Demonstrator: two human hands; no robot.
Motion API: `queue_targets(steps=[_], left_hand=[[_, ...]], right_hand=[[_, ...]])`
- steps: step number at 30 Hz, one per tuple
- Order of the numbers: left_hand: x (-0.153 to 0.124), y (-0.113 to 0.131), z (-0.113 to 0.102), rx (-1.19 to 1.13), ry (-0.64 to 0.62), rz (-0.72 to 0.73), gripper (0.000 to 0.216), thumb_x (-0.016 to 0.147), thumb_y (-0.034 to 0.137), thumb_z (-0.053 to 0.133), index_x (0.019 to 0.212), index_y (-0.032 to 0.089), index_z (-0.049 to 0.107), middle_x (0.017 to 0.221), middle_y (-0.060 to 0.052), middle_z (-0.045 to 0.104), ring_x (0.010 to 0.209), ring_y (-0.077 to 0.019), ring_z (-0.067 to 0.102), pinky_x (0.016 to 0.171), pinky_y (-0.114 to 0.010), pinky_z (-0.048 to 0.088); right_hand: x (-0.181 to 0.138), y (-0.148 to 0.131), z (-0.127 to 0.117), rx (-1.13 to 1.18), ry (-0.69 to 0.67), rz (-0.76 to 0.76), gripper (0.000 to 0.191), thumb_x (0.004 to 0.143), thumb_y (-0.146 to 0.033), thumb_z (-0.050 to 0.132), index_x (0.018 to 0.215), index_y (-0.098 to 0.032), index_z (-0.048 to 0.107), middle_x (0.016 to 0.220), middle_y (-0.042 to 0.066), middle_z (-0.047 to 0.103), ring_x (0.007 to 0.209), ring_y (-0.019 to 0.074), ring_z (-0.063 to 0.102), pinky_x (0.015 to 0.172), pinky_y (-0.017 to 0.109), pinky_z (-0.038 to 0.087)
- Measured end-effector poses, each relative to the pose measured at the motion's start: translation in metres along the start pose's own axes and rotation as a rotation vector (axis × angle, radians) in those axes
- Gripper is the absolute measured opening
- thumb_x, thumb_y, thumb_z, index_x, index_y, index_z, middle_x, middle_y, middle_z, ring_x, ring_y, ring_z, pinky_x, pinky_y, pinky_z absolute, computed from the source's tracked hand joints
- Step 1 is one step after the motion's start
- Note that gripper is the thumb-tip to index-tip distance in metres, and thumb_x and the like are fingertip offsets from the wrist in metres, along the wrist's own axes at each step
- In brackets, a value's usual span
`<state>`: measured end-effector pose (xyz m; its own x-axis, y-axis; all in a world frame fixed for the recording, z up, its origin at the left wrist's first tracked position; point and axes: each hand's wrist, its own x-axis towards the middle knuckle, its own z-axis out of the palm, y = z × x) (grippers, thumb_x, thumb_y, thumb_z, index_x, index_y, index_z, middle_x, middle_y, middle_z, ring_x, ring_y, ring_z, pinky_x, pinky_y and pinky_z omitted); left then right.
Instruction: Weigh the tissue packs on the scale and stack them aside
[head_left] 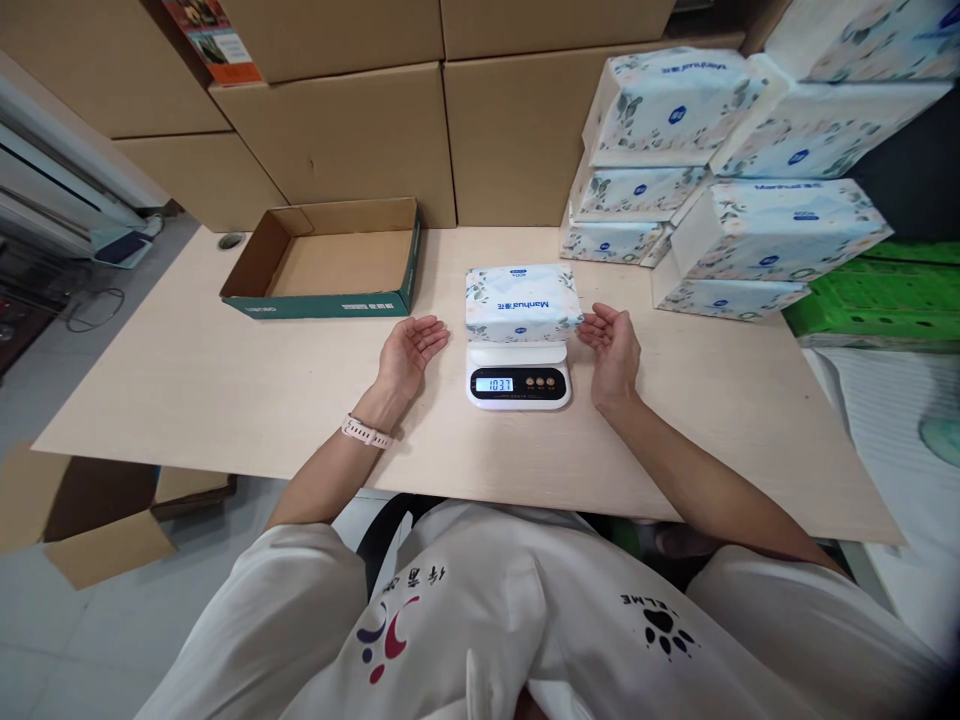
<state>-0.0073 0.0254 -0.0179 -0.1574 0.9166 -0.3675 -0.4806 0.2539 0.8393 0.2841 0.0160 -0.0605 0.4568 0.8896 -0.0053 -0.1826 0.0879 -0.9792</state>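
A pack of tissues (523,301) with a leaf pattern lies on a small white kitchen scale (518,380), whose lit display shows digits. My left hand (409,355) rests on the table just left of the scale, palm up, fingers apart, holding nothing. My right hand (613,350) sits just right of the pack, palm turned toward it, fingers loosely spread and apart from the pack. A pale watch band (366,432) circles my left wrist.
An open shallow cardboard box (328,297) with green sides lies at the back left of the light wooden table (225,400). Stacked tissue packs (720,180) fill the back right. Cardboard cartons (360,130) line the wall. Green crates (885,295) stand to the right.
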Motion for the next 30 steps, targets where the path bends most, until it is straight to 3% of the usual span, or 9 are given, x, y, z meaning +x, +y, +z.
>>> queue_targets(steps=[5,8,13,18,23,27,30], left_hand=[[-0.004,-0.001,0.001,0.080,-0.052,0.037,0.030,0.097,0.035,0.056,0.094,0.015,0.078,0.109,-0.013,0.079,0.099,-0.0214,0.075,0.112,-0.040,0.054],[-0.012,-0.005,0.002,0.168,-0.125,0.149,0.035,0.101,0.039,0.054,0.102,0.018,0.081,0.129,-0.012,0.078,0.125,-0.0259,0.069,0.119,-0.041,0.050],[-0.029,-0.006,0.006,0.250,-0.254,0.256,0.029,0.104,0.039,0.062,0.119,0.024,0.082,0.151,-0.007,0.070,0.162,-0.0276,0.044,0.135,-0.040,0.033],[-0.041,-0.002,0.011,0.261,-0.298,0.222,0.026,0.096,0.021,0.076,0.122,0.024,0.080,0.153,-0.009,0.069,0.170,-0.0289,0.030,0.137,-0.037,0.030],[-0.040,-0.004,0.007,0.394,-0.350,0.284,0.024,0.097,0.024,0.077,0.122,0.025,0.080,0.162,-0.008,0.061,0.174,-0.0284,0.019,0.142,-0.039,0.012],[-0.037,-0.006,0.009,0.402,-0.373,0.297,0.027,0.098,0.023,0.076,0.124,0.023,0.080,0.162,-0.008,0.062,0.174,-0.0282,0.017,0.142,-0.039,0.006],[-0.043,-0.005,0.018,0.372,-0.399,0.292,0.027,0.097,0.023,0.075,0.124,0.023,0.080,0.161,-0.008,0.063,0.173,-0.0277,0.019,0.142,-0.039,0.008]], right_hand=[[-0.004,-0.002,-0.001,-0.054,-0.019,-0.055,0.060,0.096,-0.077,0.049,0.117,-0.025,0.072,0.112,0.005,0.076,0.105,0.0192,0.073,0.106,0.041,0.058],[-0.010,-0.008,-0.001,-0.133,-0.036,-0.144,0.059,0.098,-0.075,0.048,0.119,-0.026,0.073,0.117,0.006,0.076,0.114,0.0208,0.072,0.112,0.043,0.055],[-0.023,-0.019,-0.002,-0.248,-0.101,-0.221,0.059,0.101,-0.073,0.044,0.127,-0.029,0.073,0.134,0.007,0.072,0.135,0.0244,0.063,0.126,0.049,0.044],[-0.027,-0.023,-0.003,-0.359,-0.156,-0.243,0.065,0.102,-0.077,0.040,0.133,-0.031,0.073,0.146,0.006,0.068,0.151,0.0280,0.048,0.135,0.057,0.030],[-0.026,-0.018,-0.004,-0.352,-0.175,-0.254,0.069,0.100,-0.081,0.040,0.136,-0.033,0.072,0.154,0.006,0.061,0.157,0.0285,0.044,0.139,0.059,0.023],[-0.026,-0.014,-0.001,-0.378,-0.196,-0.232,0.073,0.096,-0.086,0.041,0.140,-0.036,0.070,0.160,0.006,0.056,0.160,0.0315,0.041,0.140,0.061,0.019],[-0.032,-0.024,0.005,-0.379,-0.292,-0.241,0.074,0.095,-0.088,0.042,0.138,-0.036,0.070,0.155,0.005,0.062,0.158,0.0326,0.044,0.140,0.059,0.022]])
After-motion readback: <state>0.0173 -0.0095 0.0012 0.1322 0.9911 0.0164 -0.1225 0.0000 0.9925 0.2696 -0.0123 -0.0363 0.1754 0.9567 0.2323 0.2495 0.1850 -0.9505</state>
